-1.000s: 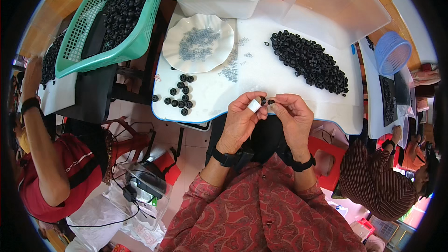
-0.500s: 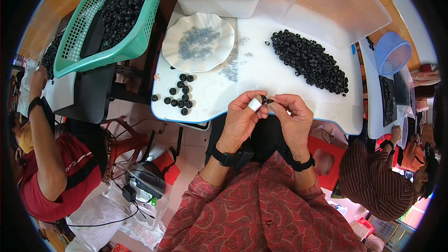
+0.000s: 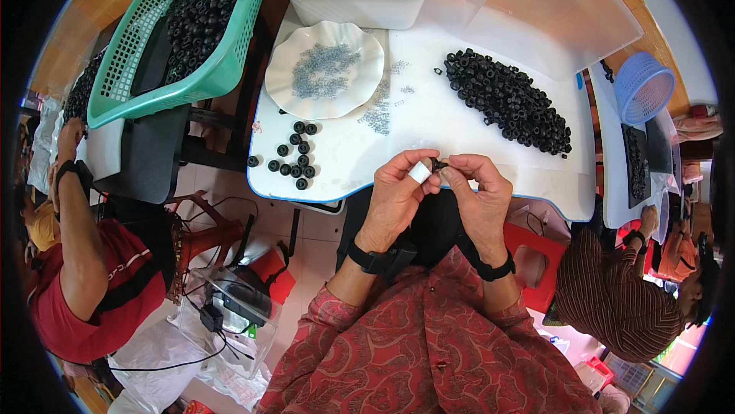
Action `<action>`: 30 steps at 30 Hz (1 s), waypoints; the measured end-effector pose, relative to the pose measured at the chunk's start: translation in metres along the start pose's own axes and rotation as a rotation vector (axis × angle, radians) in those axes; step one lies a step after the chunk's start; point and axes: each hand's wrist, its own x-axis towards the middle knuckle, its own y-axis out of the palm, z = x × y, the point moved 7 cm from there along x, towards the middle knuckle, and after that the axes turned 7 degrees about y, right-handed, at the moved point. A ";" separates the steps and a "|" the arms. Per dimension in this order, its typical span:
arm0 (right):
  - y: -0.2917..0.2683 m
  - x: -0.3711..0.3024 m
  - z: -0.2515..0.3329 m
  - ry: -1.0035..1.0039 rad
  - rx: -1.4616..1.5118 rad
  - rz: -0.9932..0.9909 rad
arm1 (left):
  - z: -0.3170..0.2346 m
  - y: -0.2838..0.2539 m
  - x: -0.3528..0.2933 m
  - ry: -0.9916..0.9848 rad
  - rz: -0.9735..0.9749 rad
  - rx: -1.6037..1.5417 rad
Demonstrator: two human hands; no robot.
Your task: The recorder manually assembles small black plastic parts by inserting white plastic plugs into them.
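Note:
Just past the near edge of the white table (image 3: pixel 429 127), my left hand (image 3: pixel 403 188) and my right hand (image 3: pixel 481 190) meet fingertip to fingertip. Between them they pinch a small round black part (image 3: pixel 438 165), mostly covered by the fingers. White tape wraps one finger of my left hand. To the left of the hands, several round black parts (image 3: pixel 297 171) stand loosely grouped on the table. A scalloped white plate (image 3: pixel 277 92) beyond them carries small clear pieces (image 3: pixel 325 69). Farther right lies a heap of small black parts (image 3: pixel 505 100).
More clear pieces (image 3: pixel 377 117) lie beside the plate. A white tub (image 3: pixel 356 9) of black parts stands at the back, a green basket (image 3: pixel 164 98) at the left. A clear plastic panel (image 3: pixel 555 16) rises at back right. Co-workers sit on both sides, near a blue basket (image 3: pixel 645 88).
My hands stay together over the black part, with only slight finger movement. At the left, the co-worker's arm has shifted slightly.

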 end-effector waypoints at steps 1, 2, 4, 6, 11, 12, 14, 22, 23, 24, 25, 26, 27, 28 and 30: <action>-0.001 0.000 0.000 0.001 -0.001 -0.001 | 0.001 0.000 0.000 0.002 0.004 0.014; -0.001 0.000 0.001 -0.013 -0.024 0.000 | 0.001 0.000 0.000 0.001 0.004 0.013; -0.002 0.000 0.002 -0.027 -0.048 0.000 | 0.000 0.002 0.000 0.008 -0.008 0.013; -0.002 0.000 0.003 -0.041 -0.083 -0.003 | 0.000 0.003 -0.001 0.005 -0.009 0.017; -0.002 -0.001 0.005 -0.060 -0.099 -0.004 | 0.001 0.002 -0.002 -0.022 -0.029 0.019; -0.002 -0.001 0.005 -0.058 -0.101 -0.005 | 0.000 0.002 -0.002 -0.016 -0.025 0.022; -0.001 -0.001 0.006 -0.064 -0.100 -0.001 | 0.000 0.002 -0.003 -0.011 -0.022 0.027; 0.000 -0.002 0.014 -0.111 -0.163 -0.012 | 0.000 0.004 -0.002 -0.006 -0.033 0.052; 0.000 -0.002 0.014 -0.113 -0.157 -0.015 | 0.000 0.003 -0.002 -0.006 -0.034 0.052; 0.000 -0.002 0.014 -0.116 -0.150 -0.018 | 0.000 0.003 -0.001 -0.004 -0.030 0.047; 0.000 -0.002 0.014 -0.116 -0.150 -0.018 | 0.000 0.003 -0.001 -0.002 -0.027 0.043; 0.000 -0.002 0.013 -0.120 -0.151 -0.019 | 0.001 0.002 -0.001 -0.002 -0.027 0.043; 0.000 -0.002 0.013 -0.124 -0.151 -0.020 | 0.001 0.002 -0.001 -0.004 -0.030 0.037; 0.000 -0.002 0.014 -0.125 -0.151 -0.020 | 0.001 0.002 -0.001 -0.006 -0.033 0.031; 0.001 -0.002 0.013 -0.098 -0.152 -0.022 | 0.001 0.002 -0.001 -0.002 -0.027 0.033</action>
